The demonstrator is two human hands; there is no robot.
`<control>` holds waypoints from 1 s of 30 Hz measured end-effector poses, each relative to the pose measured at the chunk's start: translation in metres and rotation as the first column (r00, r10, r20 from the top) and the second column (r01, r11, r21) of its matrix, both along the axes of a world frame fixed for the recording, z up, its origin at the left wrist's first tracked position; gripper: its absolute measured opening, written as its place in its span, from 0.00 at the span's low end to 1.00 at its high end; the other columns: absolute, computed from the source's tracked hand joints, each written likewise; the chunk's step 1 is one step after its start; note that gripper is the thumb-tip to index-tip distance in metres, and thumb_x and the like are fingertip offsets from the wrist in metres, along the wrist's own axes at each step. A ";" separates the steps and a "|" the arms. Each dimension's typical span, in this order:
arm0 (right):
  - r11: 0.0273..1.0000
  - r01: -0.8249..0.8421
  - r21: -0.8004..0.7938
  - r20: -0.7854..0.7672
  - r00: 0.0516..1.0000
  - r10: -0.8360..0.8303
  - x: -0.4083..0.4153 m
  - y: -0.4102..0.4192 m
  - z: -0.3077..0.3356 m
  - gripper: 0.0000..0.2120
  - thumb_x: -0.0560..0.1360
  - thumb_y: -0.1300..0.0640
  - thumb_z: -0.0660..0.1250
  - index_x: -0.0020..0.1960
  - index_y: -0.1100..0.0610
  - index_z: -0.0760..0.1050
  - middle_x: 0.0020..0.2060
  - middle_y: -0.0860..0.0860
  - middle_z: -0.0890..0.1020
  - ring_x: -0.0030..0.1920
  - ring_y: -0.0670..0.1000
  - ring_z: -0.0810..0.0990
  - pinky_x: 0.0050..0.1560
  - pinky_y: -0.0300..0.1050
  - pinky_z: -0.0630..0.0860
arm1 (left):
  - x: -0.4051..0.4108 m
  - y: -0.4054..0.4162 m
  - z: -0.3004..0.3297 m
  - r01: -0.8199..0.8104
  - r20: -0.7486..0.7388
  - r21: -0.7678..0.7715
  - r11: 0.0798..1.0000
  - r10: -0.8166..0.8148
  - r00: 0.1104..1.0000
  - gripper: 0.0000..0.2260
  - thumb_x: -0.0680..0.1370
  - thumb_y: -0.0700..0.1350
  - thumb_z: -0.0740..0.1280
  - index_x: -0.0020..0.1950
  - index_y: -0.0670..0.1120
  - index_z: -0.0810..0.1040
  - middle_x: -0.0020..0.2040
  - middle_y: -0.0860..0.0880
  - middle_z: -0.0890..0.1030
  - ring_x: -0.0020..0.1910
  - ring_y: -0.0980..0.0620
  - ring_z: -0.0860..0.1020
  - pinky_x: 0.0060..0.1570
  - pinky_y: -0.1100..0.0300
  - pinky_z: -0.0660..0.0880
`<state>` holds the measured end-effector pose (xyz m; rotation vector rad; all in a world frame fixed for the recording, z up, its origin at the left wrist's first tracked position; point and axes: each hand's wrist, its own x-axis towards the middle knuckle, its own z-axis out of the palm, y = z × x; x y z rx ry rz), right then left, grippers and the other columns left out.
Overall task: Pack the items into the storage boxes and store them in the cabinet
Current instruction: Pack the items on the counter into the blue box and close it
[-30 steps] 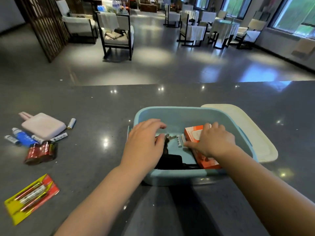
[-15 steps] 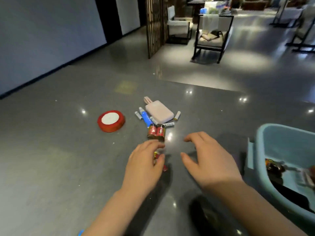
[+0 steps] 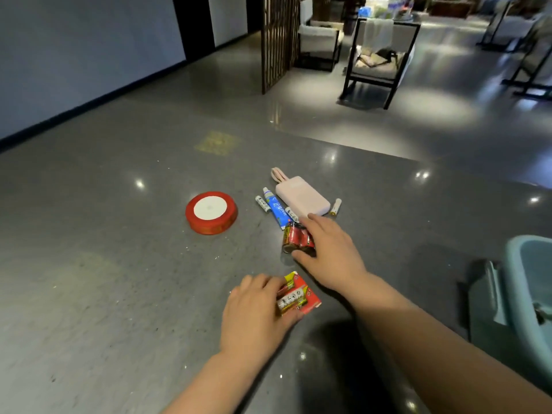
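Note:
My left hand point(image 3: 259, 312) grips a red and yellow blister pack of batteries point(image 3: 297, 295) lying on the dark counter. My right hand point(image 3: 330, 252) reaches over a shrink-wrapped pair of big red batteries point(image 3: 294, 238), thumb below them and fingers above. Just beyond lie a pink power bank point(image 3: 301, 198), a blue tube point(image 3: 276, 211) and loose white batteries point(image 3: 262, 204). A red ribbon spool point(image 3: 211, 212) sits to the left. The light blue storage box point(image 3: 525, 294) shows at the right edge.
The counter's far edge point(image 3: 358, 146) runs behind the items, with polished floor beyond it. A wooden screen point(image 3: 279, 40) and dark-framed chairs point(image 3: 379, 58) stand far back.
Both hands left the blue box and the view swung left. My left hand has taken hold of the blister pack, and my right hand has moved forward onto the red batteries.

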<state>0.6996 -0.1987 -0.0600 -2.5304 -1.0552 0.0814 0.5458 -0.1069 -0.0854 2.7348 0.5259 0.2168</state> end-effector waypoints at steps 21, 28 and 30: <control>0.978 0.135 -0.158 -0.108 0.982 -0.153 -0.017 -0.082 0.000 0.32 0.68 0.43 0.73 0.68 0.49 0.67 0.60 0.49 0.73 0.63 0.51 0.69 0.60 0.48 0.70 | 0.034 0.042 0.018 0.580 -0.183 -0.255 0.773 -0.628 0.756 0.31 0.66 0.47 0.77 0.68 0.52 0.72 0.67 0.53 0.70 0.66 0.55 0.64 0.64 0.68 0.57; 0.974 0.174 -0.142 -0.099 0.977 -0.189 -0.036 -0.091 0.001 0.33 0.68 0.43 0.73 0.68 0.48 0.66 0.61 0.48 0.72 0.63 0.50 0.68 0.58 0.48 0.71 | 0.025 0.031 0.010 0.537 -0.116 -0.209 0.817 -0.566 0.816 0.32 0.65 0.57 0.76 0.67 0.55 0.72 0.57 0.55 0.73 0.57 0.56 0.66 0.58 0.61 0.65; 0.975 0.175 -0.138 -0.097 0.977 -0.189 -0.042 -0.094 0.004 0.32 0.67 0.43 0.73 0.67 0.48 0.67 0.60 0.47 0.72 0.62 0.50 0.68 0.57 0.48 0.72 | 0.024 0.025 0.009 0.525 -0.105 -0.209 0.825 -0.552 0.827 0.31 0.65 0.57 0.76 0.66 0.53 0.73 0.55 0.55 0.73 0.56 0.55 0.66 0.58 0.62 0.65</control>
